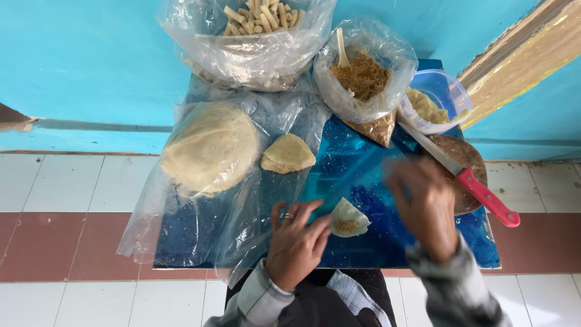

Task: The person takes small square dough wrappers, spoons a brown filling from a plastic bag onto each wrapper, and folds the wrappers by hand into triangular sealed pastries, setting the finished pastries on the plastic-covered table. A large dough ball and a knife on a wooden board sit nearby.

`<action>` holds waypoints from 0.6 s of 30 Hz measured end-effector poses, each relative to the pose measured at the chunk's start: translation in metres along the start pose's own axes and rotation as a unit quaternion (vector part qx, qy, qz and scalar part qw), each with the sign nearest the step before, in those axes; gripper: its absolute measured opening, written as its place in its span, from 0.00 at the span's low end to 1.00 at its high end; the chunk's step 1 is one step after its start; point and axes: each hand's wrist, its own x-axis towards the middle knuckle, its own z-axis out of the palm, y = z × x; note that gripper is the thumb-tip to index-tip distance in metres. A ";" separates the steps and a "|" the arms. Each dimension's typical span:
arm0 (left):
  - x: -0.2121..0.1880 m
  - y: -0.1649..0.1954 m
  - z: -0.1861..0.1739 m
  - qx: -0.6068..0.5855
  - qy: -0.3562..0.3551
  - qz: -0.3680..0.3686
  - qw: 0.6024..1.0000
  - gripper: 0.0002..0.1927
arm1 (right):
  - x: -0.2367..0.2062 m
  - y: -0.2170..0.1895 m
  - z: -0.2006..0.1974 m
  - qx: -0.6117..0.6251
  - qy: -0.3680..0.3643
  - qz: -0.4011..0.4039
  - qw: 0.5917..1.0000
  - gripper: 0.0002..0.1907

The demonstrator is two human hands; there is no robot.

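Left hand [296, 242] pins filled wrapper [348, 219]; bag [387, 54] holds brown filling [362, 77].

A blue table [363, 169] carries plastic bags, a wrapper stack [288, 154], a filled wrapper [347, 218] and a red-handled knife [466, 178].

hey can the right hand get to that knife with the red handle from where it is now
Probably yes. The right hand hovers, blurred, just beside the knife, which lies across a round wooden board with its red handle pointing outward. Nothing sits between them.
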 end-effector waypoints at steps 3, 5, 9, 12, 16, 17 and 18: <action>-0.007 0.002 0.003 0.027 0.012 -0.039 0.999 0.09 | -0.046 -0.014 -0.002 0.020 -0.094 0.056 0.994 0.11; -0.008 0.008 0.008 0.033 0.015 -0.056 0.998 0.09 | -0.063 -0.021 0.007 0.000 -0.099 0.081 0.992 0.14; -0.002 0.017 0.017 0.027 0.016 -0.079 0.996 0.06 | -0.072 -0.020 0.019 0.057 -0.118 0.146 0.981 0.09; -0.002 0.018 0.016 0.045 0.040 -0.083 0.995 0.10 | -0.070 -0.019 0.020 0.073 -0.139 0.176 0.972 0.09; -0.003 0.019 0.017 0.062 0.018 -0.096 0.993 0.08 | -0.068 -0.024 0.022 0.051 -0.134 0.176 0.974 0.10; -0.002 0.020 0.019 0.060 0.009 -0.101 0.993 0.07 | -0.067 -0.026 0.023 0.045 -0.139 0.175 0.974 0.09; -0.001 0.021 0.021 0.059 0.000 -0.107 0.993 0.07 | -0.067 -0.027 0.023 0.050 -0.140 0.180 0.972 0.09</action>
